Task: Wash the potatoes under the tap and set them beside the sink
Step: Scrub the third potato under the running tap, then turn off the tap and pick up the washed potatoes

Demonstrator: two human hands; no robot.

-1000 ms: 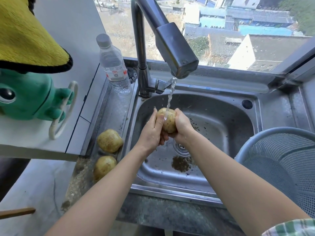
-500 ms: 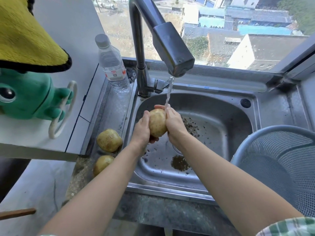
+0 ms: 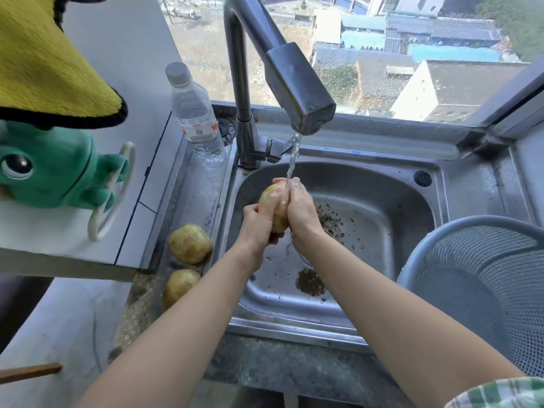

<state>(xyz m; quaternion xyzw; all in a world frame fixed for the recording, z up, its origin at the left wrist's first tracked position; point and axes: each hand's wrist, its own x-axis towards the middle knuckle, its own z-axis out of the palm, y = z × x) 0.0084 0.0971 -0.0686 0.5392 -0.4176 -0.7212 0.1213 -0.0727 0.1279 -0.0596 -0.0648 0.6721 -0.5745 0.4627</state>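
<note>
Over the steel sink [image 3: 382,184], both my hands hold a yellow-brown potato [image 3: 275,204] under the water stream from the tap [image 3: 297,83]. My left hand [image 3: 257,223] grips the potato from the left and below, its thumb across the front. My right hand [image 3: 300,212] wraps the potato's right side, fingertips at its top where the water lands. Two more potatoes, one [image 3: 190,243] farther and one [image 3: 179,285] nearer, lie on the ledge left of the sink.
A plastic water bottle [image 3: 195,122] stands at the ledge's back beside the tap base. A grey mesh colander [image 3: 482,284] sits right of the sink. Dirt specks lie around the drain [image 3: 310,282]. A green and yellow plush toy [image 3: 50,160] rests on the white counter at left.
The potato has been turned and shifted left in my hands. The stream fell on its top a second ago and now hits its upper right side by my right fingertips.
</note>
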